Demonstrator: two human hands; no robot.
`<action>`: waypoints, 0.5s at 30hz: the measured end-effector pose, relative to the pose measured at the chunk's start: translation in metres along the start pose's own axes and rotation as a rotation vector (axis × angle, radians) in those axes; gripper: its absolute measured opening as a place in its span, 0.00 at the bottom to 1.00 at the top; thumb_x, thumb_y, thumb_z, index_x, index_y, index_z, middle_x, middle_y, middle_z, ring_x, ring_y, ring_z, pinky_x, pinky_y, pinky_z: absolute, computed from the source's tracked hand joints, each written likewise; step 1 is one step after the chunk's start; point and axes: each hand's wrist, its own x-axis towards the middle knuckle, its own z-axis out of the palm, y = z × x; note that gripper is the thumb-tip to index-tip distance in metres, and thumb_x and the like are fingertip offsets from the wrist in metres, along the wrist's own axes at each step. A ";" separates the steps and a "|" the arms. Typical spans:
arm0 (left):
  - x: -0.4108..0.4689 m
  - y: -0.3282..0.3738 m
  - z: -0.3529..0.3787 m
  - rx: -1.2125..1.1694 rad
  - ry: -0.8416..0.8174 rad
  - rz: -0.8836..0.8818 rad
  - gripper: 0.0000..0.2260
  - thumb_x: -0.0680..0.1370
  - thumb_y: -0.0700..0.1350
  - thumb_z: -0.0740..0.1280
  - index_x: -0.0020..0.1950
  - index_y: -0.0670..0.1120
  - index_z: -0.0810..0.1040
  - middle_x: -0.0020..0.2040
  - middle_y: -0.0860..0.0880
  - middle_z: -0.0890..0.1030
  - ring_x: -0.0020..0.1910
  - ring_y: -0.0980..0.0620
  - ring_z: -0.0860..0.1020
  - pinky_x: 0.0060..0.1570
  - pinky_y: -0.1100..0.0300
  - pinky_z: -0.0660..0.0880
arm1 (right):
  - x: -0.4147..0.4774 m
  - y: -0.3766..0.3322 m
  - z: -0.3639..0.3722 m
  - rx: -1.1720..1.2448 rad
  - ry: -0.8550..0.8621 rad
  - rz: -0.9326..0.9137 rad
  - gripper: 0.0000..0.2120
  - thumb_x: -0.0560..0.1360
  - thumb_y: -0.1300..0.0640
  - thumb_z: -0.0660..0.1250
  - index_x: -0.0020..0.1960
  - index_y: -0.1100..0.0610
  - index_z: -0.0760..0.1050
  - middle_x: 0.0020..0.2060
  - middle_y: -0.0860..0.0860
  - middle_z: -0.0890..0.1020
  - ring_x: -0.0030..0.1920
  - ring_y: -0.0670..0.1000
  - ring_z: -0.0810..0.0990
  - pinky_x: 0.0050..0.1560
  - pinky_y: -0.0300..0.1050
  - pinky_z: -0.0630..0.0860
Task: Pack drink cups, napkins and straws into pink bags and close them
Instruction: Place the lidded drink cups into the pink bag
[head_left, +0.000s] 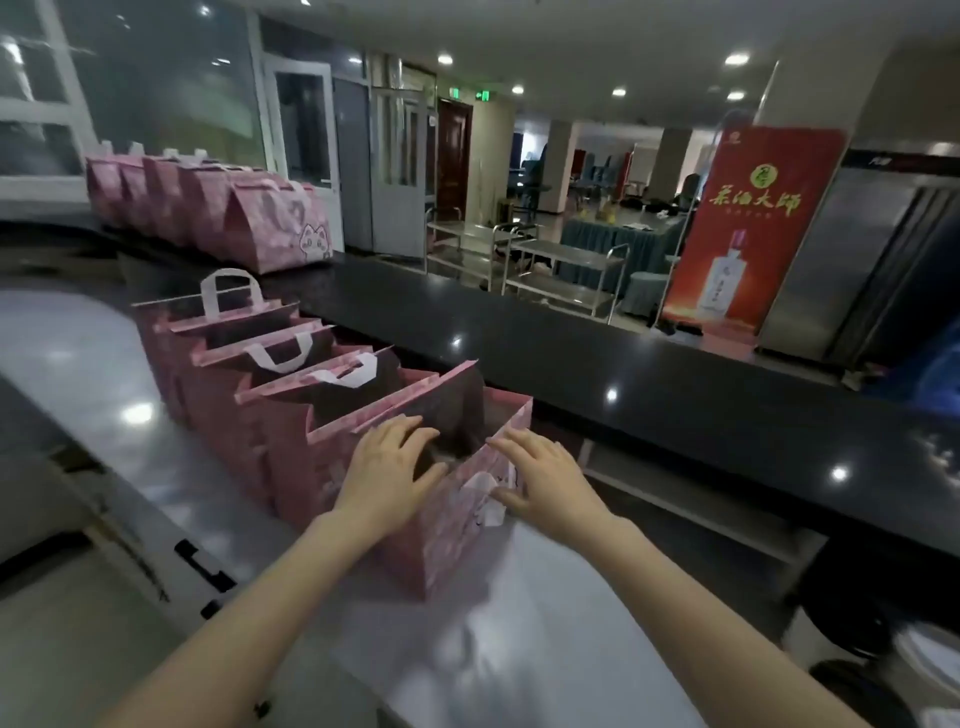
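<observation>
- Pink bag, the nearest of the row, stands upright and open at the top on the grey metal surface, directly in front of the person.
- Left hand lies flat on the bag's near left rim, with the fingers straight and spread and the fingertips reaching over the opening.
- Right hand lies flat against the bag's right side panel, with the fingers straight and slightly spread. The thumb sits just beside the white handle, which is folded down on the outside.
- Neither hand pinches or curls round any part of the bag.
- The bag interior is dark, so its contents cannot be told.
- More open pink bags stand in a line behind the nearest one, side against side, with white handles showing at their tops.
- Closed pink bags stand in a separate row further back, on the black counter.
- Beyond the counter stand a red banner and steel trolleys.
</observation>
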 end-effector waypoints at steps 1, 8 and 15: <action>0.007 -0.007 0.002 -0.002 0.004 0.005 0.21 0.79 0.58 0.62 0.70 0.52 0.71 0.73 0.49 0.68 0.73 0.49 0.62 0.74 0.50 0.56 | 0.010 -0.002 0.005 -0.020 -0.005 -0.017 0.29 0.77 0.44 0.63 0.75 0.43 0.57 0.76 0.46 0.59 0.76 0.49 0.54 0.75 0.53 0.47; 0.040 -0.035 0.012 0.059 0.089 0.041 0.19 0.71 0.56 0.69 0.61 0.53 0.78 0.69 0.49 0.71 0.70 0.48 0.64 0.67 0.50 0.59 | 0.047 -0.001 0.028 -0.222 0.092 -0.136 0.16 0.78 0.54 0.65 0.65 0.49 0.72 0.65 0.50 0.73 0.69 0.53 0.67 0.74 0.52 0.56; 0.052 -0.001 0.022 0.139 0.080 0.121 0.22 0.70 0.64 0.59 0.61 0.58 0.76 0.71 0.52 0.69 0.72 0.49 0.61 0.64 0.49 0.53 | 0.017 0.028 0.017 -0.324 0.164 -0.079 0.09 0.74 0.56 0.70 0.54 0.51 0.78 0.54 0.49 0.78 0.64 0.52 0.72 0.75 0.56 0.52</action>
